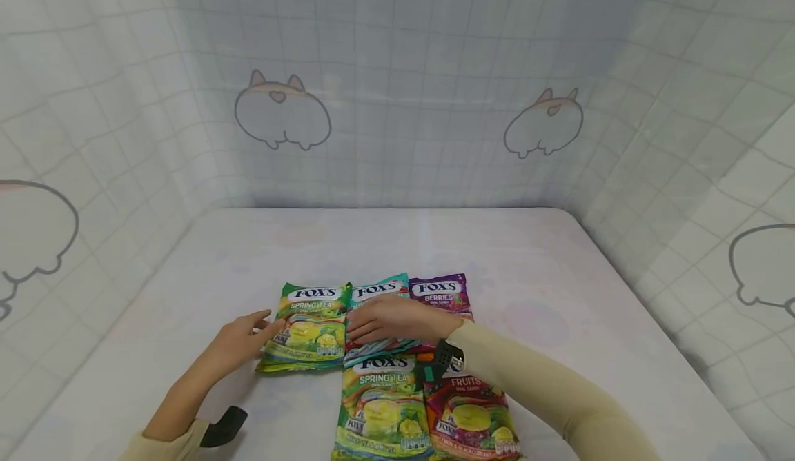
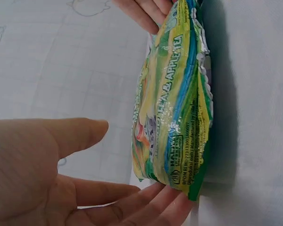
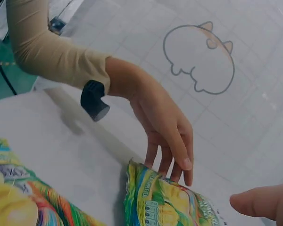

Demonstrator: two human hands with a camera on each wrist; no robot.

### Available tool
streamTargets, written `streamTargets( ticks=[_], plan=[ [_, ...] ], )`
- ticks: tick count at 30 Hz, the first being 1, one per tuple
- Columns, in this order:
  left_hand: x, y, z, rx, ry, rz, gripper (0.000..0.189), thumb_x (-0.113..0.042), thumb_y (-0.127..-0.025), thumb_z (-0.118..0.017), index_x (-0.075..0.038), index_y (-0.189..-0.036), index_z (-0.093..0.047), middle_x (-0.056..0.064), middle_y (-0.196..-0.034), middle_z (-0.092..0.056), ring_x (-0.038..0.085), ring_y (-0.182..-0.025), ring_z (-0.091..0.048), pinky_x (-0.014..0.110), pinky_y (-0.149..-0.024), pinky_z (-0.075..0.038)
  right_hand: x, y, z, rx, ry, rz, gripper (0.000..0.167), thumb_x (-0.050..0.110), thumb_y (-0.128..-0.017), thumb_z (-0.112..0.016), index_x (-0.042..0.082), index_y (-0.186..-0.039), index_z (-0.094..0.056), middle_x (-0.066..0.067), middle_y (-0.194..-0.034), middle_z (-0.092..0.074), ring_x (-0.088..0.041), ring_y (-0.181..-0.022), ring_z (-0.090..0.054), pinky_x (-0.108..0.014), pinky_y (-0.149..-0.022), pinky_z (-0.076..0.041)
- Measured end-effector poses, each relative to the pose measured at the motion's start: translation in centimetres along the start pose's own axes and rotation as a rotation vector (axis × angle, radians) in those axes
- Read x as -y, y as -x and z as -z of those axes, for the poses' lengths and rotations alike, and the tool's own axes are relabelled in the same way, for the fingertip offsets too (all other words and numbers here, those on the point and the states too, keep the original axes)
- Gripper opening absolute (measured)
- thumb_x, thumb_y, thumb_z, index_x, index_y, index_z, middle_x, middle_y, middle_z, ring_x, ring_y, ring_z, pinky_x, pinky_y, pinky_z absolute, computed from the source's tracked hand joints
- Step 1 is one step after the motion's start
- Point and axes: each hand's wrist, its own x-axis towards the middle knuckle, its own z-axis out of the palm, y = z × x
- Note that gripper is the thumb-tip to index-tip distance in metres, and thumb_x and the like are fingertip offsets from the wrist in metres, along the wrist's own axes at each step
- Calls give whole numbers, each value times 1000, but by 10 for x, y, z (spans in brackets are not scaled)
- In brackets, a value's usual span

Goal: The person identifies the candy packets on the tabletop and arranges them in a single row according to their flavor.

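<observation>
A green-yellow Fox's Spring Tea candy bag (image 1: 313, 330) lies flat at the left end of the upper row. My left hand (image 1: 231, 345) is at its left edge, fingers extended and touching its side; in the left wrist view the thumb (image 2: 85, 134) stands apart from the bag. Across the teal Fox's bag (image 1: 397, 286) beside it lies my right hand (image 1: 397, 317), its fingers pointing left to the Spring Tea bag's right edge. That hand covers much of the teal bag's middle. In the right wrist view only the right thumb (image 3: 264, 203) shows.
A purple Berries bag (image 1: 442, 298) adjoins the teal one, partly behind my right wrist. Nearer to me lie a second Spring Tea bag (image 1: 380, 409) and a red Fruits bag (image 1: 472, 423). A pale cloth covers the table (image 1: 528, 261); grid-patterned sheets (image 1: 410, 88) enclose it.
</observation>
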Motion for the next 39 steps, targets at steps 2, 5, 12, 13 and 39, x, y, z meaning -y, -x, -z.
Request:
streamTargets(
  ticks=[2,5,12,13,39],
  plan=[
    [0,-1,1,9,10,21,73,-42,-100,-49,21,-136,-35,39,-122,-51,29,-83,-67,44,-70,-54,0,-8,-2,-3,-72,-12,42,17,-102,-50,-11,-133,-47,-28,-129,-54,-37,-119,-55,-40,-95,-47],
    [1,-3,1,18,16,48,72,-42,-100,-49,21,-133,-38,38,-122,-51,31,-87,-66,45,-72,-55,1,-17,-4,-14,-131,-43,42,12,-102,-48,-15,-134,-44,-31,-131,-50,-41,-121,-52,-41,-96,-47],
    [4,-7,3,35,97,70,55,-28,-101,-49,22,-126,-46,34,-115,-57,34,-96,-63,37,-70,-56,9,-29,-7,-18,-93,-100,48,17,-101,-49,-12,-139,-39,-34,-126,-49,-42,-115,-54,-43,-94,-48],
    [4,-7,3,39,108,74,52,-25,-101,-48,22,-125,-47,32,-114,-58,34,-96,-63,37,-70,-56,10,-30,-7,-23,-93,-106,49,18,-101,-50,-11,-139,-39,-33,-125,-49,-41,-114,-54,-43,-94,-48],
    [-15,2,-2,35,544,-24,56,-26,-99,-56,1,-140,-30,30,-127,-55,30,-102,-64,42,-82,-54,3,-16,-18,-352,-130,81,64,-3,-90,-61,7,-146,-32,-25,-150,-30,-29,-109,-58,-39,-79,-51]
  ],
)
